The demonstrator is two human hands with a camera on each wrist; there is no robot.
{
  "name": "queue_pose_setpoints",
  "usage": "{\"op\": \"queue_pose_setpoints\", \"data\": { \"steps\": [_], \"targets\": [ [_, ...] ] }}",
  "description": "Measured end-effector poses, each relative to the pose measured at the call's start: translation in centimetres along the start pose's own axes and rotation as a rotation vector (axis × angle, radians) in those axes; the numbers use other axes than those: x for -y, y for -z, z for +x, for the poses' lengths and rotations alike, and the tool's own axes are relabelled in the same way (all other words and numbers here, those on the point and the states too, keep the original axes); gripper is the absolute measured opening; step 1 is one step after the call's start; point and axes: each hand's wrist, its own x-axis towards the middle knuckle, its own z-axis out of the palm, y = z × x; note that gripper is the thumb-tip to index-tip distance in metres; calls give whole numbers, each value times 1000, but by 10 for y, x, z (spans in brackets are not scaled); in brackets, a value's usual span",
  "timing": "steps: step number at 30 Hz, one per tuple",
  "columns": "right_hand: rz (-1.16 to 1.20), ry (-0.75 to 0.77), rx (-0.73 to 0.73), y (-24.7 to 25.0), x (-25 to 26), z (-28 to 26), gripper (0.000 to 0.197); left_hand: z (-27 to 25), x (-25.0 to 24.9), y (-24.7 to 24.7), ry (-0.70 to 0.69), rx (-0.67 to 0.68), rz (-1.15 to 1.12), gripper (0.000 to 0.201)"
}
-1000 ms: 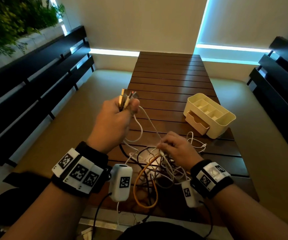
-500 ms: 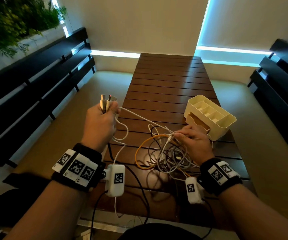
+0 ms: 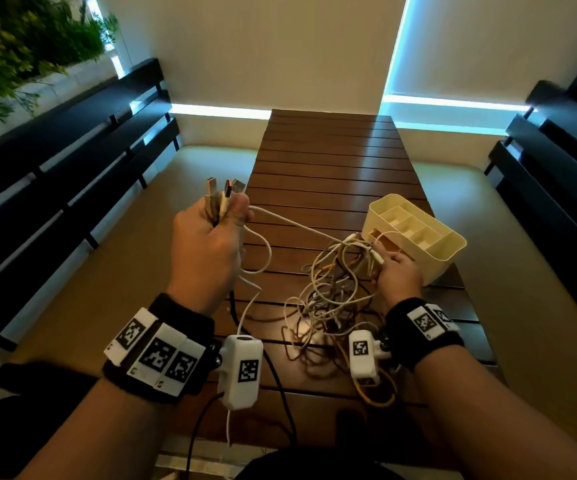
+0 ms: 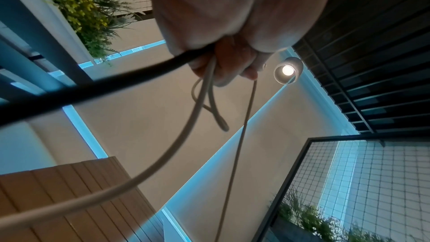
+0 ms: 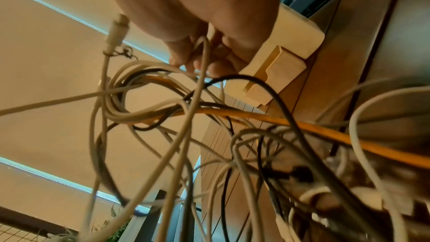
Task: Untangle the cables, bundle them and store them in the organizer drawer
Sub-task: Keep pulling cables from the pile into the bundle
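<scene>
Left hand point(image 3: 207, 251) at nine o'clock clutches several plug ends point(image 3: 223, 194); right hand point(image 3: 398, 275) at three grips the cable tangle point(image 3: 328, 299) lifted beside the organizer point(image 3: 448, 249). Untangling is under way; next, probably draw one white cable point(image 3: 301, 226) free

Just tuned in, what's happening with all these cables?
A person is untangling cables. The left hand grips a bunch of plug ends, raised off the table. The right hand holds up the tangle beside the organizer, whose drawer sits partly open. Nothing is bundled or stored yet.
</scene>
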Motion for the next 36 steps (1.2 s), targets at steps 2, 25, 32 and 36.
{"op": "queue_pose_setpoints", "data": {
  "steps": [2, 25, 32, 36],
  "targets": [
    [-148, 47, 45, 2, 9, -4, 28, 3, 3, 2, 0, 5, 33, 39],
    [-541, 362, 118, -4, 17, -11, 14, 13, 5, 9, 31, 85, 60, 31],
    [-352, 725, 448, -2, 19, -83, 10, 12, 0, 6, 27, 85, 76, 30],
    [-495, 505, 631, -7, 12, -94, 22, 8, -7, 7, 35, 74, 74, 30]
  ]
}}
